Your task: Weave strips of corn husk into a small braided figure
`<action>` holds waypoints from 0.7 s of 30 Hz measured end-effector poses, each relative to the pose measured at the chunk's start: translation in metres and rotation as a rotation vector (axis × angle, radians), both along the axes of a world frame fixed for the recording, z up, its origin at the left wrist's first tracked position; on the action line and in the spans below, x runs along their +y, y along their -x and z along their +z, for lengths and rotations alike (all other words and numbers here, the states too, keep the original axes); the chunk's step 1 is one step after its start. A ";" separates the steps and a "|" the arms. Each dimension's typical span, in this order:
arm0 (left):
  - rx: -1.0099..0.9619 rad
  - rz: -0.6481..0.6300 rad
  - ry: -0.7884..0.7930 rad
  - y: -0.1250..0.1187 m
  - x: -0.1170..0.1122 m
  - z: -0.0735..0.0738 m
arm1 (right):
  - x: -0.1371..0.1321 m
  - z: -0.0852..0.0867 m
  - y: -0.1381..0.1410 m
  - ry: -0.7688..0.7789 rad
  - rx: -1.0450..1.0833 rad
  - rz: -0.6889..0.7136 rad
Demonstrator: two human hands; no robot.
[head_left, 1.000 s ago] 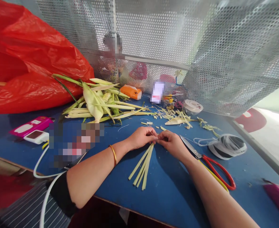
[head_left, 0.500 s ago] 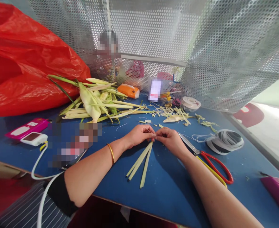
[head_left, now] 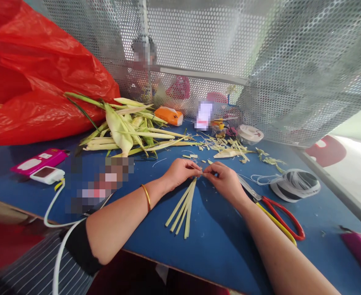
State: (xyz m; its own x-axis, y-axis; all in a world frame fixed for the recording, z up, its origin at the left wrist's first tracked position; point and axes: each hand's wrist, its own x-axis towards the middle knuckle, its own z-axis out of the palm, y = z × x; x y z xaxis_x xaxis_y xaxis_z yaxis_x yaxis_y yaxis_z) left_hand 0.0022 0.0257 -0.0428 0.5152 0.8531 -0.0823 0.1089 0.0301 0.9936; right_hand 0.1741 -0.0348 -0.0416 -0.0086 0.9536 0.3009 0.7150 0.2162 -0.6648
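A small bundle of pale yellow-green leaf strips (head_left: 182, 205) lies on the blue table (head_left: 217, 241), fanning toward me. My left hand (head_left: 180, 172), with a gold bangle on its wrist, pinches the strips' far ends. My right hand (head_left: 225, 180) meets it there, fingers pinched at the same tip. A thin white thread seems to run between the fingertips, too fine to be sure of.
A pile of green and pale palm leaves (head_left: 128, 131) lies at the back left before a red plastic bag (head_left: 35, 82). Red-handled scissors (head_left: 272, 209) and a spool of white thread (head_left: 294, 184) sit at the right. Leaf scraps (head_left: 229, 147), a pink device (head_left: 39, 159) and perforated metal screens (head_left: 229, 53) surround the table.
Both hands stay pinched at the strips' tips. The free ends of the strips spread apart, then drew back closer together. The view shifted slightly.
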 end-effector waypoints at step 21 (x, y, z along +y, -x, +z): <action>0.053 -0.075 -0.117 0.004 0.006 0.003 | 0.004 -0.003 0.004 0.197 0.492 0.018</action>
